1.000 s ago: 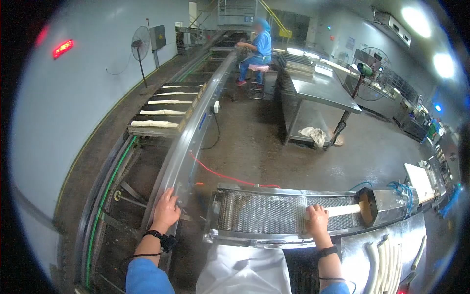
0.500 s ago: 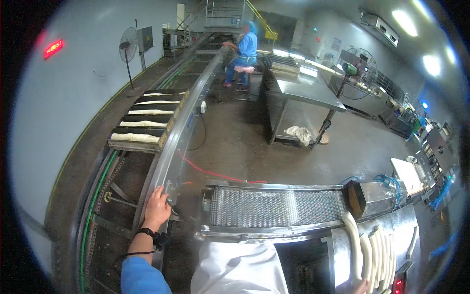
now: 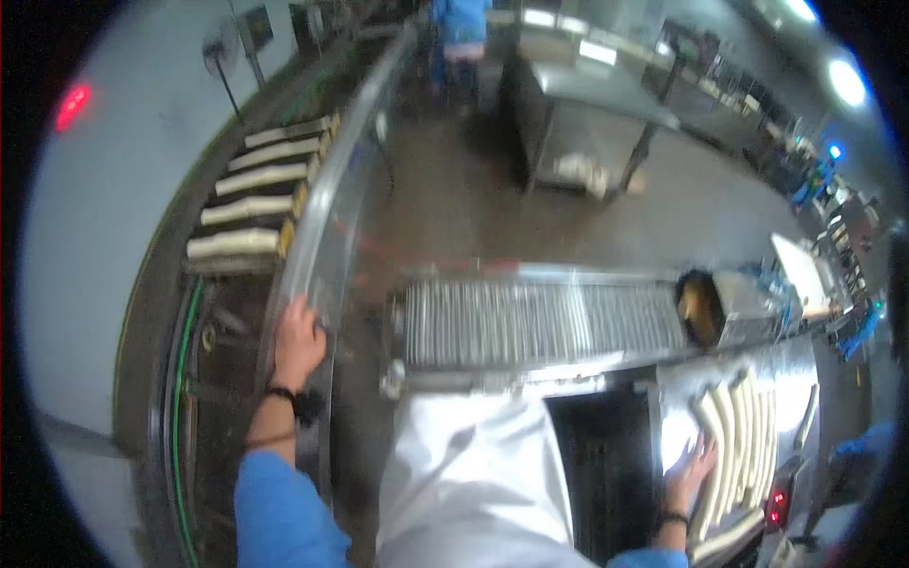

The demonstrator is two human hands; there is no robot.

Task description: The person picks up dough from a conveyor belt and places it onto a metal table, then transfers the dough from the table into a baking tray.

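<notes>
Steel tray [image 3: 786, 364], right hand [image 3: 689, 466] on dough sticks [image 3: 734, 431]

Five pale dough strips [image 3: 235, 243] ride the left conveyor [image 3: 192, 317]. On the steel counter [image 3: 674, 417] — about five dough sticks [image 3: 731, 431] side by side, the blur barring an exact count, plus one crosswise. One mesh belt [image 3: 540, 322]. Two hands — left hand [image 3: 298, 343], right hand [image 3: 689, 466]. One co-worker [image 3: 461, 19] far off.

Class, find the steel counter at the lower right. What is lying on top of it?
White dough sticks lie side by side on the steel counter. The right hand rests open on the leftmost ones, hiding part of them.
</notes>
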